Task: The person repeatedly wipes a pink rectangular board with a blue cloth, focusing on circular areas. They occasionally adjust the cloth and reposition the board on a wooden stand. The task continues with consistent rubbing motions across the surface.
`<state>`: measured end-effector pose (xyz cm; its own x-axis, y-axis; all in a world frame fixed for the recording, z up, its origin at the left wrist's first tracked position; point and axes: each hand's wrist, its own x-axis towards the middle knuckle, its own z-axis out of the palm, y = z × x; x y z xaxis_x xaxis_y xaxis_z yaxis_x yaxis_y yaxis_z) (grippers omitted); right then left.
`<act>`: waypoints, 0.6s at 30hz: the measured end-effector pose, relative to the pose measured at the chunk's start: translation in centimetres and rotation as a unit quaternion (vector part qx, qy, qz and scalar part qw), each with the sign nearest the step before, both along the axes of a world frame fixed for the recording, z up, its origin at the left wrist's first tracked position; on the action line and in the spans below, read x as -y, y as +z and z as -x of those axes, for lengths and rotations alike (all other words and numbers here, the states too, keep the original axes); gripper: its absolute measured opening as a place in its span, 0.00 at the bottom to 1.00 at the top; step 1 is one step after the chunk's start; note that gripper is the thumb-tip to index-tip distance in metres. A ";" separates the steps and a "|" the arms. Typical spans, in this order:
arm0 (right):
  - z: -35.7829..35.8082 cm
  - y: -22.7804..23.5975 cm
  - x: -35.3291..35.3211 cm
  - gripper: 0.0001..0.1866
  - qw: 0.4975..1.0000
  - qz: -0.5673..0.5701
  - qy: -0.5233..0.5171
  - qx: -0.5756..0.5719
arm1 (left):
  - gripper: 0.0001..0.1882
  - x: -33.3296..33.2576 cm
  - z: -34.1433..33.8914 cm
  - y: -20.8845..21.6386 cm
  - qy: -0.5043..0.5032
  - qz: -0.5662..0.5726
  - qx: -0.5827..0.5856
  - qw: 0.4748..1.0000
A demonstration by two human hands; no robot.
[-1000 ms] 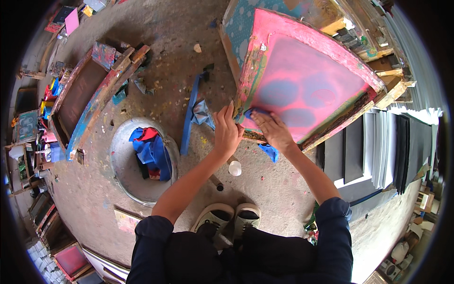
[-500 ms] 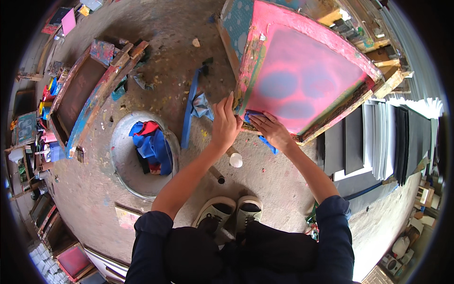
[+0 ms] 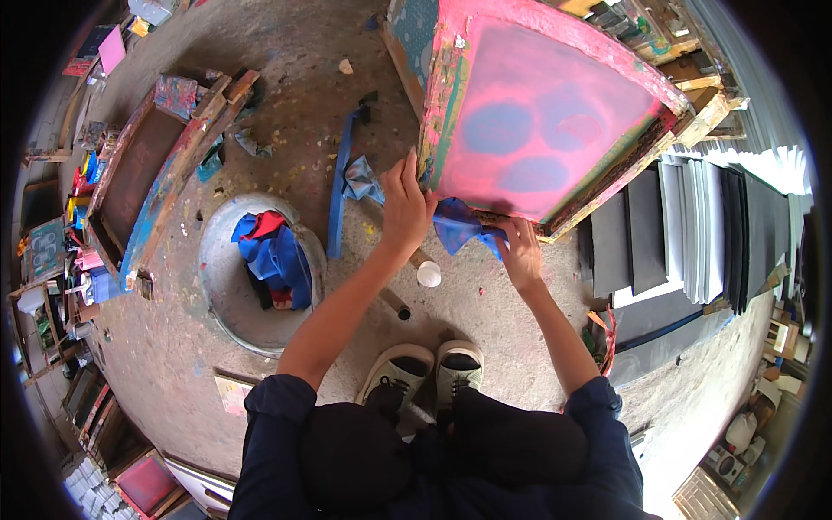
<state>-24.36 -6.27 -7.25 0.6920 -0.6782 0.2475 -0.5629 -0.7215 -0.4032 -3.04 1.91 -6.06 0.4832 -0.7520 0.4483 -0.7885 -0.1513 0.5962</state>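
My right fingers [image 3: 522, 244] are pinching a blue cloth [image 3: 457, 225]; my left fingers [image 3: 402, 192] are touching the framed screen's [image 3: 555, 121] near-left corner, grip unclear; pink is remaining across it.

From where I stand, I can't read a single word, number or sign. The pink screen [image 3: 539, 108] shows soft blue rounds [image 3: 497, 128] rather than letters, and any marks on the teal board [image 3: 43, 250] or floor card [image 3: 232, 393] are too small to make out.
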 end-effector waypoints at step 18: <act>-6.7 0.7 4.7 0.24 0.962 0.246 0.095 0.066 | 0.43 0.1 -0.2 0.1 0.004 -0.045 0.018 0.999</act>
